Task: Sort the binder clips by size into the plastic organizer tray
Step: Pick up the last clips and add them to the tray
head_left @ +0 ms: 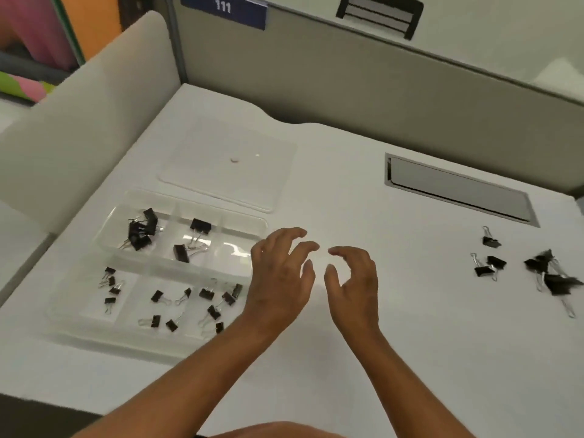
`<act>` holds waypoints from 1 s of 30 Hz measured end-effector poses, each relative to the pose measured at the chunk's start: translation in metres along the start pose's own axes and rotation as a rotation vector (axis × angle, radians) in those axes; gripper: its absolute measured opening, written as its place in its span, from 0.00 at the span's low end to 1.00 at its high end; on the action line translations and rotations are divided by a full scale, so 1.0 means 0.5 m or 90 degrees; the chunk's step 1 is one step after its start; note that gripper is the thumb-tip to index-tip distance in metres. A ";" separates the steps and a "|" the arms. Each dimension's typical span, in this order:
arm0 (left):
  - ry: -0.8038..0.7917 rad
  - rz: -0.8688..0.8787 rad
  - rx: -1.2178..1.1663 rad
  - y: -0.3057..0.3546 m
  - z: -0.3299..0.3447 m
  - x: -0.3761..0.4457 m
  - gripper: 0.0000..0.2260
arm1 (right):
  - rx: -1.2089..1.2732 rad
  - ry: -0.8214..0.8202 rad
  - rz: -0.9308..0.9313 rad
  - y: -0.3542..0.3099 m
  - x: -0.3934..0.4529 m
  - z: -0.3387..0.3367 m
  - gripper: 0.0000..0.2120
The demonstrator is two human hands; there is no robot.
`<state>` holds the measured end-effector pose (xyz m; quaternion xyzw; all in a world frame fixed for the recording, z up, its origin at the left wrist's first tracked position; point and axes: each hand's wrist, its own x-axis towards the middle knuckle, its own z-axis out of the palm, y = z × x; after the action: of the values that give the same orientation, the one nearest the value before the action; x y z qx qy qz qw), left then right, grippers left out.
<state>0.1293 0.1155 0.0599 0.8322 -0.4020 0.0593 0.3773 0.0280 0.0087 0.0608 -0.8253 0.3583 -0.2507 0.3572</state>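
**Both hands empty above the desk, just right of the tray**

Grip: left hand (278, 273) hovered at the right edge of the plastic organizer tray (94, 311), fingers spread and loosely curled, holding nothing. It covered the tray's right-hand corner; contact could not be told. Right hand (354, 279) hung just right of the left one, thumb and fingers bent toward each other with a wide gap, also empty. Fingertips of the two hands were near, not touching.

Room: bare white desk (410, 343) ran from the hands rightward to the loose binder clips (488, 265), well right of the tray. A denser heap of larger clips (553, 273) lay beyond those, near the desk's right edge. A grey recessed cable slot (458, 191) sat behind that open stretch. Partition walls closed the desk behind and left of the tray.

Tray contents, left to right:
- Far row, left compartment: cluster of medium clips (142, 229), piled together.
- Far row, middle compartment: two large clips (192, 238), apart.
- Far row, right compartment: looked clear, partly behind the left hand.
- Near row, left compartment: four tiny clips (110, 286).
- Near row, middle and right: small clips (196, 305) scattered; dividers were hard to make out.

A clear lid (227, 162) lay flat just behind the tray.
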 end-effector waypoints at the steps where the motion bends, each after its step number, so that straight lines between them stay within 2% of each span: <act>1: -0.019 0.026 -0.003 0.025 0.030 0.007 0.15 | -0.009 0.020 0.009 0.024 0.004 -0.027 0.15; 8: -0.144 0.166 -0.017 0.199 0.245 0.030 0.19 | -0.047 0.138 0.069 0.205 0.042 -0.219 0.17; 16: -0.291 0.225 0.024 0.357 0.479 0.051 0.25 | -0.074 0.208 0.136 0.449 0.103 -0.384 0.18; 19: -0.333 0.255 0.030 0.406 0.557 0.076 0.24 | -0.109 0.202 0.160 0.531 0.144 -0.422 0.18; 22: -0.334 0.280 0.015 0.444 0.630 0.107 0.24 | -0.168 0.192 0.148 0.593 0.192 -0.449 0.18; 27: -0.362 0.269 0.032 0.456 0.727 0.163 0.26 | -0.337 0.125 0.101 0.663 0.262 -0.466 0.29; 30: -0.391 0.290 0.061 0.433 0.756 0.174 0.26 | -0.400 0.092 0.056 0.697 0.272 -0.459 0.25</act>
<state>-0.0443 -0.2789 -0.0471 0.7174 -0.6675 -0.0918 0.1770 -0.1855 -0.3602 -0.0435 -0.8590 0.4779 -0.1700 0.0692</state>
